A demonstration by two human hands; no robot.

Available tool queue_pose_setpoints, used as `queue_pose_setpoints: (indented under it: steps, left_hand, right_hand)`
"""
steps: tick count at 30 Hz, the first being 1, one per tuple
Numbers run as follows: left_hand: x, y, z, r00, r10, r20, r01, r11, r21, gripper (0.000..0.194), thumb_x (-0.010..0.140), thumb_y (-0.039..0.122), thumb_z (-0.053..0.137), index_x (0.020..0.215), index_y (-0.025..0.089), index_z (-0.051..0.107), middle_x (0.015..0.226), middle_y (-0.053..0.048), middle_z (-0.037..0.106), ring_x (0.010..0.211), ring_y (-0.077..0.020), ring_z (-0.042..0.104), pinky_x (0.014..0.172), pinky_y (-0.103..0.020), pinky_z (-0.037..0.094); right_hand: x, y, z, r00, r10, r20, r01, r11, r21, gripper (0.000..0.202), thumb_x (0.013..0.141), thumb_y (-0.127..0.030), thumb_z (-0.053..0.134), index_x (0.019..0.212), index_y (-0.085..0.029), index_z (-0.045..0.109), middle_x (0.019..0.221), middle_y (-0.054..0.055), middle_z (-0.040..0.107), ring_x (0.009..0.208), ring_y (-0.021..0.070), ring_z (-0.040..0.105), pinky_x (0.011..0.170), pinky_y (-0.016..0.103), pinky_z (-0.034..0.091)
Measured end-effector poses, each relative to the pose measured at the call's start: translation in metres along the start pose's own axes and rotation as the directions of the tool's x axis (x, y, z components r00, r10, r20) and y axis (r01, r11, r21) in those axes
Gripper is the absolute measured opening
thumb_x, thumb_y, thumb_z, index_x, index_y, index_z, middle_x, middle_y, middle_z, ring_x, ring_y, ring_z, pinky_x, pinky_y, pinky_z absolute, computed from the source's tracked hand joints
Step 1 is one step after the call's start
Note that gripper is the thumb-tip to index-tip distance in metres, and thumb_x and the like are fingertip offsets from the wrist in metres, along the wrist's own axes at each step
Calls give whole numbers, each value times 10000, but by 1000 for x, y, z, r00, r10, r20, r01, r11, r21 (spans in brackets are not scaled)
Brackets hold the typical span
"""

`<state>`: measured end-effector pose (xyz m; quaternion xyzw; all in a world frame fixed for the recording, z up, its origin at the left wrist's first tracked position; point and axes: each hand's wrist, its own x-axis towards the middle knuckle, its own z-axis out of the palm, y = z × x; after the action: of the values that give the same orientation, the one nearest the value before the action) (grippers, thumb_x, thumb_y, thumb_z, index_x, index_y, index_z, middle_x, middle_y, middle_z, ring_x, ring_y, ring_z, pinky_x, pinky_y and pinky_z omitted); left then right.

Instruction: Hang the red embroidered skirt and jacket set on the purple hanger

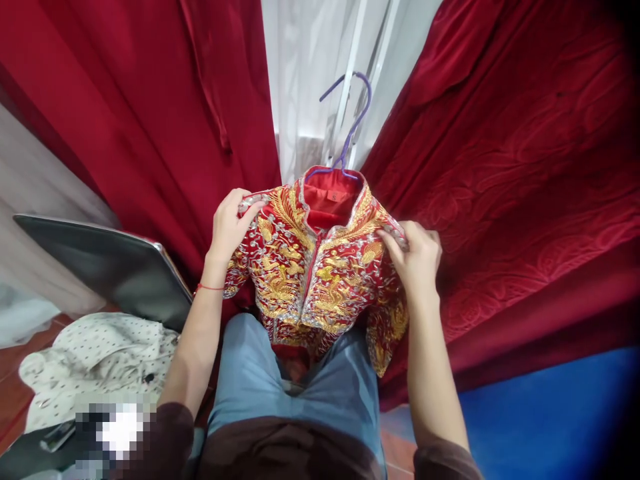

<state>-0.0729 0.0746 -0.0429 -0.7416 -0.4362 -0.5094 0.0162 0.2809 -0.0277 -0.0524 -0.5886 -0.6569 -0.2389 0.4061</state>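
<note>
A red jacket [280, 267] with dense gold and silver embroidery hangs in front of my knees, its stand collar and front zip facing me. Inside it is a purple hanger [367, 107], whose hook rises above the collar. My left hand [234, 220] pinches the shoulder on the left side, thumb on the front of the cloth. On the right side, my right hand [414, 250] grips the other shoulder in the same way. Both sleeves droop below my hands. A small size label [335, 196] shows on the red lining within the neck.
Dark red curtains [150, 100] hang on the left, and patterned red cloth [520, 187] on the right. White metal bars [383, 60] stand between them. At left, a black-backed chair [110, 260] has dotted white cloth [110, 353] beside it. A blue surface [545, 413] lies lower right.
</note>
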Motion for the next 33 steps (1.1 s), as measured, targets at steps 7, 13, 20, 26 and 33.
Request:
queue_pose_setpoints:
  steps: [7,13,20,26,33]
  left_hand:
    - [-14,4,-11,1000,3,-28,-1,999,47,369,939,541,550,1001,182,609,948,-42,630,875,-177,571,846,-289,444]
    - [-15,10,-11,1000,-12,-26,13,999,52,347,940,537,550,943,195,612,896,-31,631,834,-168,565,809,-272,432]
    - [-10,15,6,967,-157,-201,176,981,80,409,954,534,524,734,191,554,662,29,504,625,-112,426,627,-229,300]
    - [-9,15,3,959,-217,-184,230,972,51,455,920,579,547,688,190,517,600,54,419,579,-92,351,592,-218,256]
    - [-6,11,6,963,-213,-165,217,976,7,424,915,577,542,742,191,563,622,43,492,597,-100,416,608,-213,308]
  right_hand:
    - [-3,-2,-7,1000,11,28,-12,999,38,378,956,-560,507,837,-208,573,763,20,593,692,176,511,729,300,342]
    - [-2,4,-9,999,7,38,-9,997,72,365,951,-545,515,811,-212,565,754,21,602,682,173,511,741,304,352]
    - [10,6,0,991,136,9,-134,963,232,529,958,-586,474,592,-218,372,548,-48,304,521,110,301,579,279,275]
    - [9,0,-7,982,181,54,-189,916,354,565,926,-566,554,558,-213,310,551,-60,240,520,85,240,546,275,233]
    - [5,5,1,970,244,16,-235,913,334,467,890,-556,609,617,-202,471,553,-61,338,528,91,312,559,259,280]
